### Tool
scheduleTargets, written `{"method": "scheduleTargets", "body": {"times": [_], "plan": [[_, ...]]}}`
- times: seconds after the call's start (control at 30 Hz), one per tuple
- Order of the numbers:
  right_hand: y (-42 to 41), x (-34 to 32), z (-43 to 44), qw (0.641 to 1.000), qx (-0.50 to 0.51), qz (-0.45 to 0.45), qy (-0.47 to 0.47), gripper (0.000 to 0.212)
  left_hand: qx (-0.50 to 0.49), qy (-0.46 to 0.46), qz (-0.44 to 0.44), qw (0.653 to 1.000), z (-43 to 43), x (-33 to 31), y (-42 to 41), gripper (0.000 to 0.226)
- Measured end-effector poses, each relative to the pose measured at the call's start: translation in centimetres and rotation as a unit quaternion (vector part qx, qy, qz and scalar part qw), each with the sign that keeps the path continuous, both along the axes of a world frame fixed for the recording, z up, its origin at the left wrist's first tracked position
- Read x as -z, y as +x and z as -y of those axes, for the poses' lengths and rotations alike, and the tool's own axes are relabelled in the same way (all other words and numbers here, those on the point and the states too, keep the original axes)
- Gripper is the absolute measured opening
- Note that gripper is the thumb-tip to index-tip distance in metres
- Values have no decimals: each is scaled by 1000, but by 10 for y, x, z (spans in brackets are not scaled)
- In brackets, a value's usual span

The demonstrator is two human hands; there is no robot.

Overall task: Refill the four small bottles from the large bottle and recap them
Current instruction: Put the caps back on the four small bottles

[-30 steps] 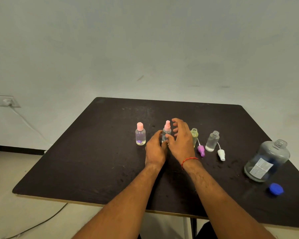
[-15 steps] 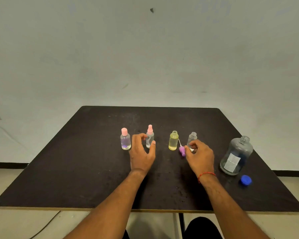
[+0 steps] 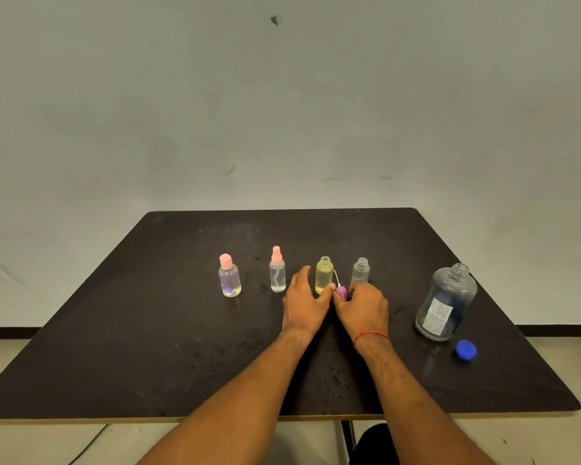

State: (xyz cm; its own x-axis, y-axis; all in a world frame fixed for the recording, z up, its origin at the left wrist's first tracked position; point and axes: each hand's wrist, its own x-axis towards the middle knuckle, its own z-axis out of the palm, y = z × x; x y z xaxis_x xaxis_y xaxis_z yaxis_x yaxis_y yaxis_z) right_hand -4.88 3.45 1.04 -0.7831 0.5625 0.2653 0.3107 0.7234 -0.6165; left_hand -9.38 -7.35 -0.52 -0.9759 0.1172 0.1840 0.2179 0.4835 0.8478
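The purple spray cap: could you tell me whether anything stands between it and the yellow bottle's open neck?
Nothing visible does. The purple spray cap lies beside the yellow bottle at the right hand; the left hand is by its base.

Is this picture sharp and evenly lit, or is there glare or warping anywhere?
Head view: light is dim and even, shadows soft; the large bottle shows faint highlights, no harsh glare; the wide lens splays the table edges; the purple cap pinched by the right hand looks slightly soft.
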Motion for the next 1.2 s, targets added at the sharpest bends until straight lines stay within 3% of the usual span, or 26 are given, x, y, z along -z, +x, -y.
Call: {"method": "scheduleTargets", "body": {"times": [0.13, 0.2, 0.33, 0.47, 0.67, 0.97, 1.2], "plan": [[-2, 2, -2, 1000, 6, 9, -5, 28, 7, 31, -28, 999, -11, 4, -10, 28], [-1, 2, -3, 1000, 10, 11, 0, 28, 13, 42, -29, 999, -14, 6, -13, 20], [8, -4, -2, 1000, 15, -5, 16, 28, 10, 47, -26, 999, -15, 11, -18, 23], [26, -19, -2, 995, 21, -101, -7, 14, 12, 66, -37, 997, -13, 14, -18, 20], [36, -60, -15, 971, -23, -216, -101, 17, 13, 98, -78, 992, -11, 13, -15, 27], [31, -81, -23, 981, -44, -184, -46, 22, 5, 124, -88, 988, -8, 13, -12, 31], [13, -84, -14, 991, -85, -103, 1, 15, 22, 130, -91, 987, -8, 15, -14, 37]]}}
